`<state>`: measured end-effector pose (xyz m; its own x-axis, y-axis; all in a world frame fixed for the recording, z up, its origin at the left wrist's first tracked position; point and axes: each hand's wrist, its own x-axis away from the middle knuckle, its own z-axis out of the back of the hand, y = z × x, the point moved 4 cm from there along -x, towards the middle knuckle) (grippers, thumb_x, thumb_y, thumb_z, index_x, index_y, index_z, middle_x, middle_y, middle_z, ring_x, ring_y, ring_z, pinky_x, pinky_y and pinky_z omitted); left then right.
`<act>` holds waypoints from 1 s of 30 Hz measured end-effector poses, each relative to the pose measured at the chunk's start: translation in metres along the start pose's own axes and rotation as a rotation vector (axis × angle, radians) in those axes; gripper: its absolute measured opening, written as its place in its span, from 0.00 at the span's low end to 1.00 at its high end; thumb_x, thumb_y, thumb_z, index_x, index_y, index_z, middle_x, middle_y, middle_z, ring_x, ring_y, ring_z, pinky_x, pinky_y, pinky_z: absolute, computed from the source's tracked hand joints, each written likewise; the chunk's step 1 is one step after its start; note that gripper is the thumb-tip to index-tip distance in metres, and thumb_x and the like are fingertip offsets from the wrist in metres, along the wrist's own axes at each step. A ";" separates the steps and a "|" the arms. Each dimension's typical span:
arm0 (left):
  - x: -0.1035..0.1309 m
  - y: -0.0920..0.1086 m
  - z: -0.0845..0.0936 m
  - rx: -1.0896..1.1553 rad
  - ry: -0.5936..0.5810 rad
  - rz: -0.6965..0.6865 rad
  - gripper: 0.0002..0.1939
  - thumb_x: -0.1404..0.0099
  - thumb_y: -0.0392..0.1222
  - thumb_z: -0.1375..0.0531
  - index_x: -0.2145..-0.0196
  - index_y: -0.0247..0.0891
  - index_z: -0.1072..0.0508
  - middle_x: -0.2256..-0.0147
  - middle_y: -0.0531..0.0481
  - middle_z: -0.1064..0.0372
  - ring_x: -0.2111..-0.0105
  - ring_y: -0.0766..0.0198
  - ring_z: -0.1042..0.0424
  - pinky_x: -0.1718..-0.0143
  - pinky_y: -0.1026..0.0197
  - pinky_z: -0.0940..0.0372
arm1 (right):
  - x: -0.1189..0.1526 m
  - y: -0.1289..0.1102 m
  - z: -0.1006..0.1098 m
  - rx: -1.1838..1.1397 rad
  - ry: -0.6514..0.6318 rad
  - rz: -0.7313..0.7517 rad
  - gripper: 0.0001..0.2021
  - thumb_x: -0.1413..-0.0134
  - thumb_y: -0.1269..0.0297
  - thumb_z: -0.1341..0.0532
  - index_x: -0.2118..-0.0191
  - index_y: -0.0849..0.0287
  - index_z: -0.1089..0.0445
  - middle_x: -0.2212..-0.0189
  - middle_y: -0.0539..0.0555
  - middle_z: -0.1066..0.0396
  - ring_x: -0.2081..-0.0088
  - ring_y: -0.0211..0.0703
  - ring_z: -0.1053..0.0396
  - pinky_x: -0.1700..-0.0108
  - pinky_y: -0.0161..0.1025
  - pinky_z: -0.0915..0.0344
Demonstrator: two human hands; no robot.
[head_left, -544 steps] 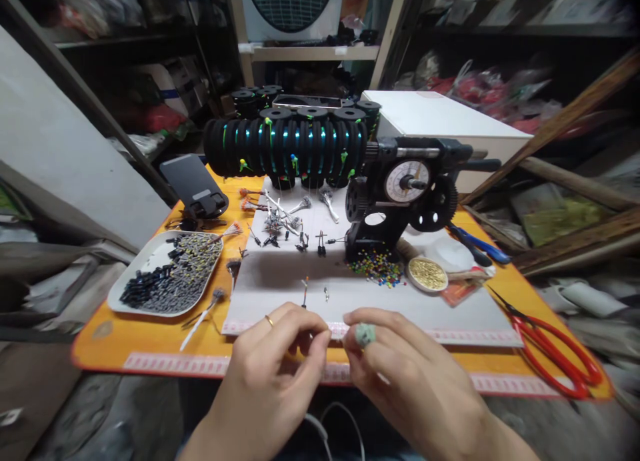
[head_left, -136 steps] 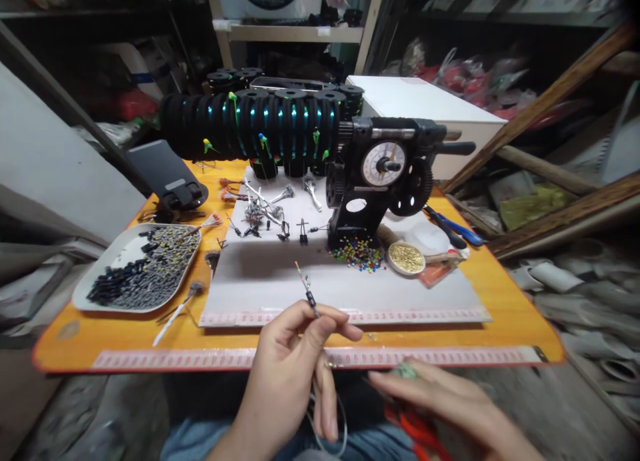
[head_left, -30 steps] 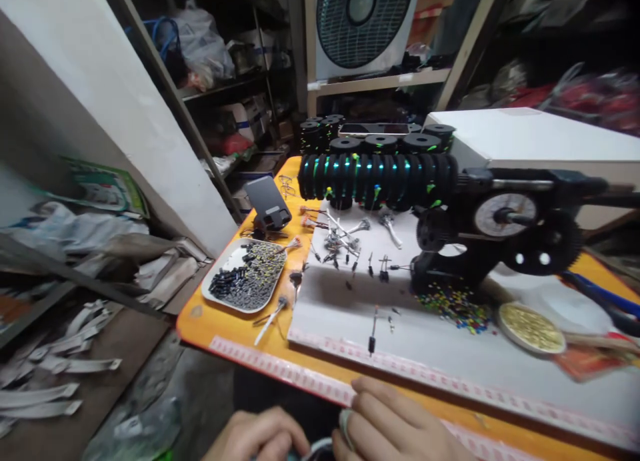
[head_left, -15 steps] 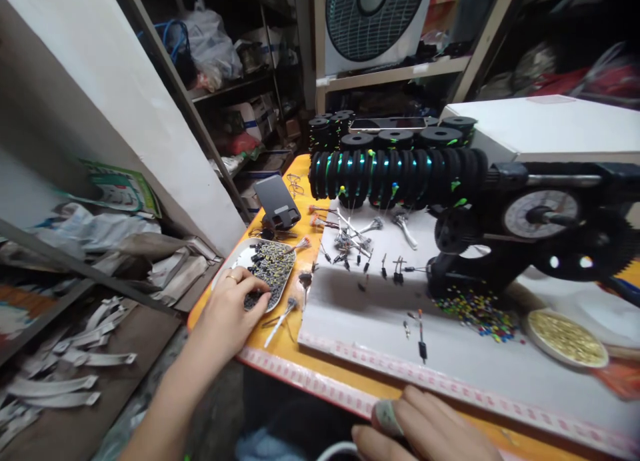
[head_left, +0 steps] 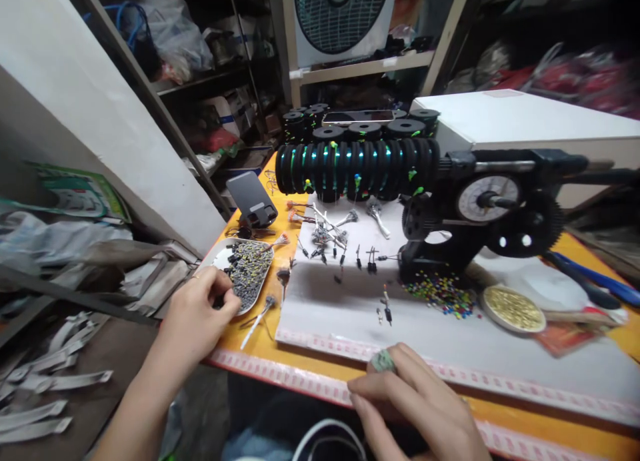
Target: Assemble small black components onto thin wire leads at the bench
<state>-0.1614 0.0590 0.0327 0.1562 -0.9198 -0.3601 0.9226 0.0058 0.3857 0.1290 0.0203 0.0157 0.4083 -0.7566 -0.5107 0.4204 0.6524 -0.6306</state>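
Note:
My left hand [head_left: 203, 314] is at the near left edge of a white tray [head_left: 219, 254] filled with small grey, yellow and black pieces [head_left: 249, 269]. Its thumb and fingers are curled together, and what they hold, if anything, is hidden. Over the table's front edge, my right hand [head_left: 417, 397] has its thumb and forefinger drawn together. A green wrap [head_left: 384, 361] circles one of its fingers. I cannot make out anything between these fingertips. Short black-ended pieces [head_left: 388, 314] lie on the white board [head_left: 320, 321] beyond it.
A black geared device with a white dial [head_left: 487, 197] carries a row of black spools [head_left: 357, 167] over the board. Loose coloured beads [head_left: 443, 294] lie beside a dish of gold bits [head_left: 515, 309]. A phone stand [head_left: 251, 197] stands behind the tray; a white box [head_left: 530, 117] is at back right.
The camera view has shifted, so the table sits further left in the picture. My left hand has curled its fingers more at the tray. My right hand has come further into view.

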 end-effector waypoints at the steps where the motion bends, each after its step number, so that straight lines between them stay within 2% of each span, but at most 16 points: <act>1: 0.001 -0.001 0.000 0.015 0.027 0.014 0.03 0.43 0.35 0.42 0.73 0.40 0.33 0.74 0.53 0.31 0.75 0.61 0.32 0.71 0.60 0.39 | -0.001 0.000 0.001 -0.002 0.003 -0.017 0.08 0.41 0.77 0.42 0.67 0.59 0.29 0.75 0.52 0.34 0.71 0.41 0.33 0.70 0.37 0.35; 4: 0.005 0.000 0.005 0.037 0.127 0.049 0.01 0.42 0.36 0.41 0.70 0.40 0.30 0.72 0.53 0.30 0.74 0.62 0.32 0.69 0.59 0.38 | -0.003 -0.002 0.002 -0.012 0.009 -0.045 0.09 0.41 0.77 0.43 0.69 0.60 0.29 0.76 0.52 0.35 0.71 0.41 0.34 0.70 0.37 0.36; 6: 0.013 0.010 0.009 0.092 0.191 0.066 0.03 0.40 0.38 0.40 0.66 0.39 0.27 0.70 0.52 0.29 0.73 0.62 0.31 0.67 0.59 0.36 | -0.004 -0.005 0.003 -0.016 0.011 -0.046 0.09 0.41 0.77 0.43 0.69 0.60 0.29 0.76 0.51 0.35 0.71 0.41 0.34 0.70 0.37 0.37; 7: 0.020 0.019 0.009 0.153 0.201 0.072 0.05 0.38 0.39 0.39 0.63 0.40 0.25 0.69 0.52 0.28 0.71 0.62 0.30 0.65 0.59 0.35 | -0.005 -0.007 0.004 -0.018 0.016 -0.046 0.09 0.42 0.77 0.43 0.69 0.60 0.29 0.77 0.51 0.35 0.71 0.41 0.34 0.70 0.37 0.37; 8: 0.027 0.028 0.006 0.339 0.198 0.108 0.04 0.38 0.40 0.37 0.64 0.41 0.24 0.66 0.51 0.27 0.68 0.62 0.29 0.64 0.60 0.34 | -0.005 -0.009 0.004 -0.023 0.023 -0.047 0.09 0.43 0.77 0.43 0.69 0.59 0.29 0.77 0.51 0.35 0.71 0.41 0.34 0.70 0.37 0.36; 10: 0.045 0.051 -0.007 0.803 0.091 0.222 0.02 0.41 0.40 0.32 0.69 0.42 0.22 0.67 0.52 0.26 0.67 0.63 0.27 0.67 0.64 0.33 | -0.005 -0.013 0.005 -0.062 0.050 -0.049 0.08 0.44 0.78 0.42 0.69 0.59 0.29 0.77 0.50 0.35 0.71 0.41 0.33 0.69 0.37 0.36; 13: 0.073 0.091 -0.043 1.500 -0.259 0.509 0.10 0.48 0.48 0.26 0.73 0.43 0.20 0.74 0.56 0.28 0.82 0.74 0.35 0.80 0.70 0.41 | -0.003 -0.017 0.004 -0.188 0.064 -0.063 0.08 0.46 0.78 0.42 0.68 0.58 0.29 0.76 0.50 0.32 0.73 0.39 0.32 0.71 0.35 0.36; 14: 0.081 0.103 -0.053 1.640 -0.350 0.586 0.11 0.49 0.49 0.25 0.74 0.43 0.20 0.76 0.56 0.28 0.83 0.75 0.36 0.80 0.71 0.43 | -0.002 -0.017 0.003 -0.232 0.058 -0.079 0.09 0.46 0.78 0.42 0.68 0.58 0.29 0.75 0.50 0.31 0.73 0.38 0.32 0.71 0.34 0.35; 16: 0.093 0.119 -0.067 1.816 -0.459 0.668 0.13 0.52 0.50 0.24 0.76 0.42 0.20 0.77 0.56 0.30 0.83 0.77 0.38 0.80 0.71 0.46 | -0.001 -0.017 0.003 -0.307 0.033 -0.118 0.09 0.46 0.78 0.42 0.69 0.58 0.30 0.74 0.50 0.30 0.73 0.37 0.30 0.70 0.33 0.35; 20: 0.102 0.127 -0.076 1.929 -0.524 0.728 0.14 0.52 0.51 0.24 0.76 0.40 0.21 0.76 0.57 0.33 0.83 0.78 0.41 0.79 0.70 0.48 | 0.001 -0.017 0.003 -0.406 -0.027 -0.195 0.09 0.46 0.78 0.43 0.71 0.58 0.31 0.74 0.50 0.30 0.71 0.37 0.30 0.68 0.33 0.34; 24: 0.106 0.126 -0.075 1.925 -0.535 0.763 0.16 0.53 0.51 0.24 0.77 0.38 0.22 0.77 0.57 0.36 0.82 0.77 0.42 0.76 0.69 0.44 | 0.004 -0.020 0.004 -0.406 -0.084 -0.234 0.10 0.45 0.78 0.44 0.71 0.58 0.30 0.73 0.50 0.30 0.70 0.36 0.30 0.66 0.32 0.35; 27: 0.107 0.127 -0.074 1.924 -0.540 0.765 0.16 0.53 0.50 0.24 0.78 0.37 0.22 0.77 0.56 0.37 0.80 0.74 0.39 0.75 0.68 0.42 | 0.005 -0.021 0.005 -0.406 -0.093 -0.246 0.10 0.45 0.77 0.44 0.71 0.59 0.29 0.73 0.49 0.31 0.70 0.36 0.30 0.67 0.32 0.35; 30: 0.107 0.128 -0.073 1.921 -0.560 0.745 0.16 0.52 0.50 0.24 0.78 0.37 0.23 0.77 0.56 0.38 0.80 0.74 0.39 0.76 0.69 0.42 | 0.006 -0.021 0.006 -0.423 -0.089 -0.247 0.10 0.46 0.78 0.44 0.71 0.58 0.29 0.73 0.49 0.31 0.70 0.35 0.30 0.66 0.32 0.36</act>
<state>-0.0009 -0.0099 -0.0188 -0.1995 -0.9272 0.3171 -0.7175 0.3586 0.5972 0.1271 0.0023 0.0297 0.4127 -0.8681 -0.2757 0.1555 0.3654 -0.9178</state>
